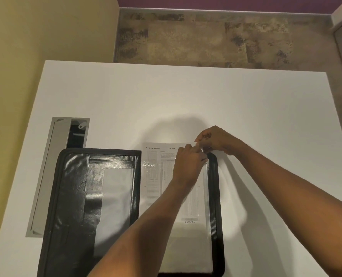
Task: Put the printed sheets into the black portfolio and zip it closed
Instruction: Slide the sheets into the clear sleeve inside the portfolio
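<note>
At the top right corner of the open black portfolio [74, 196], left hand [188, 164] and right hand [214, 139] meet, fingers pinched on the printed sheet [160, 176] inside a clear sleeve [188, 246]; portfolio lies flat on the white tabletop [186, 96].

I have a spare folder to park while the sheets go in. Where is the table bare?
The white table is bare beyond the open black portfolio up to its far edge, and right of the right hand. Crowded: near left, where the grey cable hatch borders the portfolio, and around the printed sheet under the left hand.
</note>
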Tool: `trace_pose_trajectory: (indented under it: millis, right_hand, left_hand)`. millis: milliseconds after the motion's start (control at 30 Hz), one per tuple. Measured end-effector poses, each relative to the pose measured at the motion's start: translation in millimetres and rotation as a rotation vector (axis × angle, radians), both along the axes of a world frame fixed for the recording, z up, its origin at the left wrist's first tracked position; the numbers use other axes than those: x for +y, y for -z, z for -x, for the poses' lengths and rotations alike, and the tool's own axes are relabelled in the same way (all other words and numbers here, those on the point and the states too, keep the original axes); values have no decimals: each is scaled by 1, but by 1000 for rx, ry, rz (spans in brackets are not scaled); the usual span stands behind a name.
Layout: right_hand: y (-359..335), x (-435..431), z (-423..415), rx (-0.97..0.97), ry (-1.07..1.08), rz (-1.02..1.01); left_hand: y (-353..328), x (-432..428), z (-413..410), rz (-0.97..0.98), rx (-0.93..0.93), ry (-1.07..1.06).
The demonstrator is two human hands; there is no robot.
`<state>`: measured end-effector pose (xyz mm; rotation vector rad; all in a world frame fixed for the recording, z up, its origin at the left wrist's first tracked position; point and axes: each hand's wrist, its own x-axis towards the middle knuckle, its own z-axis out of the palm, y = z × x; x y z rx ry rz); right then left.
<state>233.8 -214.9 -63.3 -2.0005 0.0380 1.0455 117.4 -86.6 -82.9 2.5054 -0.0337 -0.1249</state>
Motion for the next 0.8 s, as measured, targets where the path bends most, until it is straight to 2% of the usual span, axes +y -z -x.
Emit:
trace_pose_trajectory:
  millis: [233,567,700,800]
  right_hand:
    - [0,-4,7,-146,-80,44]
    - [-22,-14,26,9,-330,34]
    - [-23,-15,35,-35,-400,56]
    - [-20,-18,43,-65,-493,70]
  left_hand:
    - [-1,-1,4,-3,-19,-14]
    - [3,-1,8,-29,-80,21]
    - [3,2,10,-51,-105,36]
    - [-1,4,12,26,-99,35]
